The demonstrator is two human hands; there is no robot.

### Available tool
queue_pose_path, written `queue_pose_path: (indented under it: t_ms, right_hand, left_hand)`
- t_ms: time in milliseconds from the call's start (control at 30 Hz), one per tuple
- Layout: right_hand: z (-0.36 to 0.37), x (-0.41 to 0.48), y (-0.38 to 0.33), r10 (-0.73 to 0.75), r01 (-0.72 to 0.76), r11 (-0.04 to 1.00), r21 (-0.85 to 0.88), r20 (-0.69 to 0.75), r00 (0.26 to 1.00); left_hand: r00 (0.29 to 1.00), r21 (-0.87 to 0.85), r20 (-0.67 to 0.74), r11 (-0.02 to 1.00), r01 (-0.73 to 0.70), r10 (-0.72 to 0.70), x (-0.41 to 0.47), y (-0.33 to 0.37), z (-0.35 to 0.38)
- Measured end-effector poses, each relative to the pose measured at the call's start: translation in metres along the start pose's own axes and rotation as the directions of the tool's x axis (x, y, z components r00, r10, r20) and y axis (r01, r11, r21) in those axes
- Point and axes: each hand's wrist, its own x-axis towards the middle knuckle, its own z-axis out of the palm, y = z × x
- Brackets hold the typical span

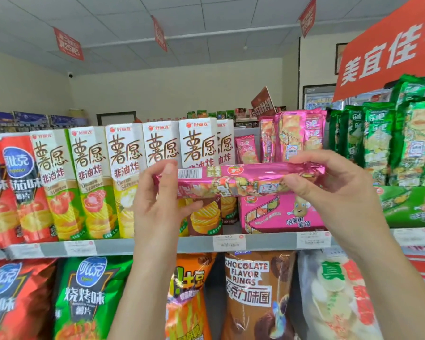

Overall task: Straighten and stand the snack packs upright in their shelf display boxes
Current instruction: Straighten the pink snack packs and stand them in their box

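Observation:
I hold a long pink foil snack pack [233, 179] level in front of the shelf. My left hand [162, 200] grips its left end, thumb under and fingers behind. My right hand [329, 187] pinches its crinkled right end. Just behind and below it stands the pink display box [280, 213] on the shelf. Several pink packs [292, 136] stand upright in the box's right part, and a shorter one [247, 148] leans at its left. A green display box [410, 204] with upright green packs [378, 141] stands to the right.
White potato-crisp cartons [125, 168] line the shelf to the left, red ones [17, 187] further left. The grey shelf edge [123, 245] carries price tags. Large snack bags [255, 295] fill the shelf below. A red banner [388, 52] hangs at the upper right.

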Motion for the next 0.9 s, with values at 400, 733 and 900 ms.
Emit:
queue_pose_path:
  t_ms: [400,733,900]
  right_hand:
    - [-0.014,-0.027,-0.002,0.3,-0.272,0.898,0.346,-0.029,0.953]
    - [-0.026,-0.03,-0.006,0.305,-0.238,0.893,0.382,-0.123,0.945]
    - [-0.019,-0.033,-0.011,0.317,-0.251,0.916,0.313,-0.182,0.931]
  left_hand:
    - [0.993,-0.123,0.12,0.992,0.022,-0.007,-0.011,-0.011,-0.004]
    - [0.807,0.693,0.51,0.412,-0.591,0.299,-0.016,-0.008,-0.01]
    - [0.686,0.708,0.665,0.044,-0.705,0.294,-0.037,-0.003,0.007]
